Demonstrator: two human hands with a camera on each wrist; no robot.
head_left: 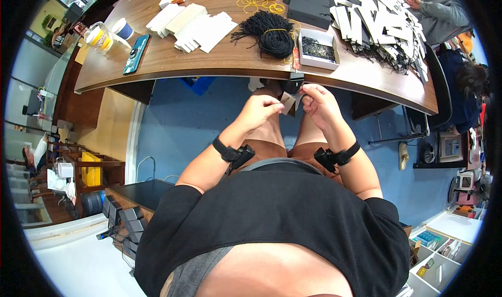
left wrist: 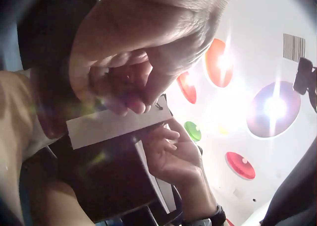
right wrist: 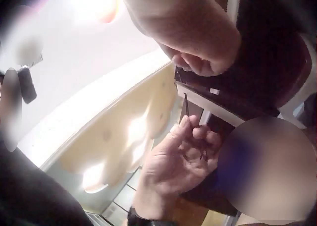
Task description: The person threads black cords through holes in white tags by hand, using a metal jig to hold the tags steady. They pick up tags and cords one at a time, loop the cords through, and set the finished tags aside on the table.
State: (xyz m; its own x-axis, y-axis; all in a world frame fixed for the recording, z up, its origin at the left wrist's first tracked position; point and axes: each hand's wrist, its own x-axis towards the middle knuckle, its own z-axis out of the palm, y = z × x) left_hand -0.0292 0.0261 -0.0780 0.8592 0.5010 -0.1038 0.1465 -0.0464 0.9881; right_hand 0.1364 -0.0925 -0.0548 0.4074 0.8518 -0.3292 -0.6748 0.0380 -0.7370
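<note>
In the head view my left hand (head_left: 257,114) pinches a white hang tag (head_left: 287,102) between thumb and fingers, in front of the table edge. The left wrist view shows the same tag (left wrist: 116,127) as a long white strip under the left fingertips, with a small black mark near its end. My right hand (head_left: 320,106) is close on the other side, thumb and fingertips together at the tag's end. In the right wrist view a thin dark string (right wrist: 179,76) shows at the right fingertips; their grip is partly hidden. Another dark string lies in the left palm (right wrist: 185,154).
On the wooden table (head_left: 209,66) lie stacks of white tags (head_left: 183,25), a bundle of black strings (head_left: 272,32), a white box (head_left: 319,50) of small black pieces and a large heap of tags (head_left: 374,19). A phone (head_left: 136,53) and cup (head_left: 123,29) stand left.
</note>
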